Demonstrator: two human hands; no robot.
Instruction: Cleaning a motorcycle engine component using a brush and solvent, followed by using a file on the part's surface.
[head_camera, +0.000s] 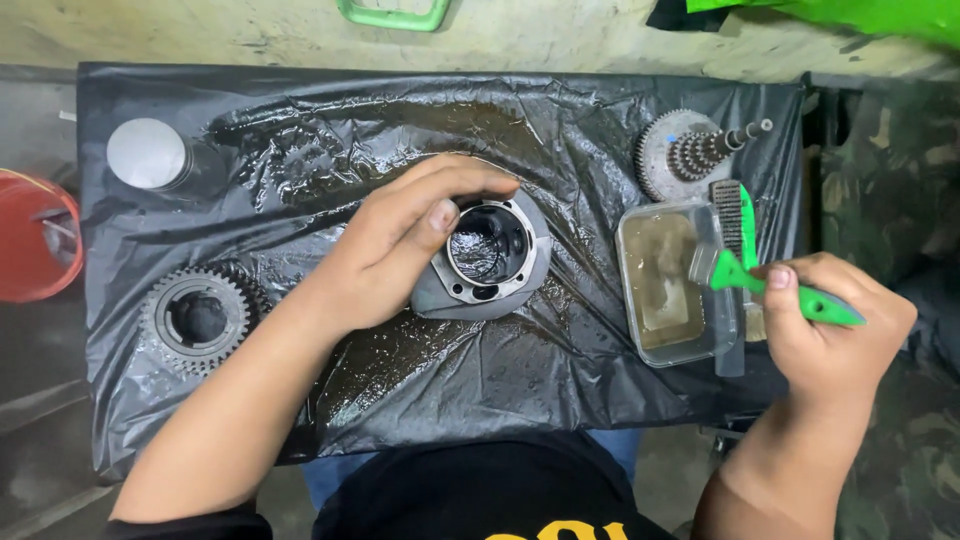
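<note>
Black plastic sheet (300, 110): left hand (400, 245) clasps cylinder (490, 255); right hand (835, 325) pinches brush (745, 275) over murky-liquid tub (665, 280).

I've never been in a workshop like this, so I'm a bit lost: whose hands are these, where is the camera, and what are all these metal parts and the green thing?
The camera sits on the person's head and looks down, so both bare hands are their own. The left hand grips a grey metal cylinder part with a round bore, resting on a wet black plastic sheet. The right hand holds a green-handled brush, its bristles over a clear plastic tub of murky liquid. A second green-handled wire brush lies beside the tub. Also on the sheet: a dark toothed gear ring, a shiny round metal piston, and a stepped gear shaft on a large gear wheel. A red container stands at the left edge.
</note>
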